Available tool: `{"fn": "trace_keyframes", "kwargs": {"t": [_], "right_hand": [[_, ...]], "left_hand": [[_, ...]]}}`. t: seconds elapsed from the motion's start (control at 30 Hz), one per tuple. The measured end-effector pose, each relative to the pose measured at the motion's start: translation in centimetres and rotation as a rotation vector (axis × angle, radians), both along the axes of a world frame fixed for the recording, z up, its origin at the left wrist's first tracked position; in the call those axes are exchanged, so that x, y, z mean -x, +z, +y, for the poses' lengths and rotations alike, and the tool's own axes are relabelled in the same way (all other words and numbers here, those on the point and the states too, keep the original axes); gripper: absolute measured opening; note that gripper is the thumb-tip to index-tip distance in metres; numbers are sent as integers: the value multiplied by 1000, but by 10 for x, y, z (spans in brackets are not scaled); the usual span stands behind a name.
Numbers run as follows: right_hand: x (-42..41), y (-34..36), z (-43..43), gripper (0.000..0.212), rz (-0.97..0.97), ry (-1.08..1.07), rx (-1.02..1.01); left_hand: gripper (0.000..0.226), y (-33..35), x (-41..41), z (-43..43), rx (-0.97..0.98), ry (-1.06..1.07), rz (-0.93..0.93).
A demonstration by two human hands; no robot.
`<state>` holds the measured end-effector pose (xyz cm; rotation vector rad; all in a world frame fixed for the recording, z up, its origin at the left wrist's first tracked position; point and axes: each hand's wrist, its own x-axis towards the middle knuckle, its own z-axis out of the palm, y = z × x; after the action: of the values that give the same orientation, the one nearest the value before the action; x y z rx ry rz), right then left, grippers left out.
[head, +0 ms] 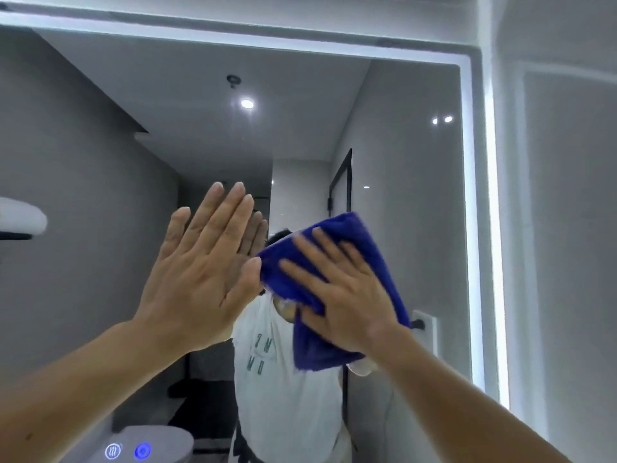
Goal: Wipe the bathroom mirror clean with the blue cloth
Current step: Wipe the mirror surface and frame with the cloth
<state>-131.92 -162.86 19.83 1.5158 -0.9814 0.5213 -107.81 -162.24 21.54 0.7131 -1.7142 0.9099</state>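
**Both hands up on the mirror, cloth under the right one**

Closest in, two bare forearms reach up. The left hand (200,265) is flat, fingers straight and together, holding nothing, laid against the mirror (400,195). The right hand (340,295) has its fingers spread out flat, pressing the blue cloth (354,228) onto the glass just beside the left thumb; it's a bit blurred. Two glowing touch buttons (128,451) sit at the bottom left. Deeper in the reflection there's a white T-shirt (283,379) and a ceiling spotlight (247,103).
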Motion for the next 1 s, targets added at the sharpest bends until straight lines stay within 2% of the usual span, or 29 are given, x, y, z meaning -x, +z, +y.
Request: {"fn": "trace_keyframes", "kwargs": {"t": [0.27,0.33,0.43,0.5,0.73,0.9,1.0], "right_hand": [[75,68,22,61,-838,-49,220],[73,80,19,62,-949,-68,250],[52,92,13,65,-1011,-66,247],[30,102,9,65,-972,-63,228],[-83,126,-22,62,-624,-36,122],[-153,91,-44,65,-332,11,5],[-168,69,-46,66,-128,11,-76]], "left_hand": [[65,24,11,10,30,24,-67],[65,34,4,12,42,16,-60],[67,46,-13,9,16,33,-44],[69,50,-25,5,-22,46,-23],[71,48,-63,-1,-58,32,32],[70,45,-85,-4,-37,45,20],[70,49,-89,-3,-28,43,33]]}}
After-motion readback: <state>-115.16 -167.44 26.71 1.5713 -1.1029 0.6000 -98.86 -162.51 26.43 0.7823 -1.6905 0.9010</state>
